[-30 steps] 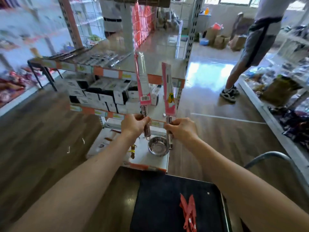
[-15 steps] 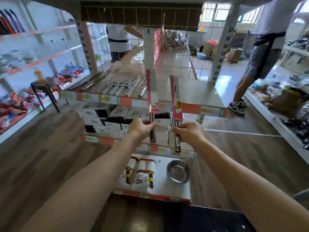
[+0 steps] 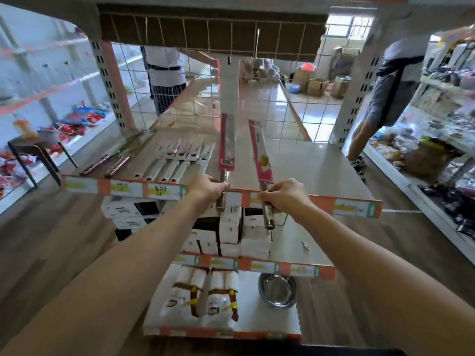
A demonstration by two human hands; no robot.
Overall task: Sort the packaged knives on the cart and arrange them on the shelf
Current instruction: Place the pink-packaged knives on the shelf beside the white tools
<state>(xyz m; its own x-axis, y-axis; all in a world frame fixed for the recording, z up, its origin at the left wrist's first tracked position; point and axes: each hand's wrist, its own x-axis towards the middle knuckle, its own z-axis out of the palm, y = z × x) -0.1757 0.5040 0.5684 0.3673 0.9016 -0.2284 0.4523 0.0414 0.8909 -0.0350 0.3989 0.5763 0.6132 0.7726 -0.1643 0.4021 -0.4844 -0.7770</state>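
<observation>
Pink card sleeved both knives, poised over the shelf (image 3: 321,170) at its near edge. The left hand (image 3: 209,187) curled round the left knife (image 3: 227,142), the right hand (image 3: 285,197) round the right knife (image 3: 261,152). Lowered carelessly, either might knock the laid row (image 3: 180,160) at left askew.

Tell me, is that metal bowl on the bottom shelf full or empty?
Empty: the metal bowl sits upright on the bottom shelf, its bare shiny inside showing.

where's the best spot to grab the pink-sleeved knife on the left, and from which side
Grip the packaged knife by its bare metal handle, coming from the near end: the pink sleeve covers the blade and points away, leaving the handle toward you. The left hand holds it there.
</observation>
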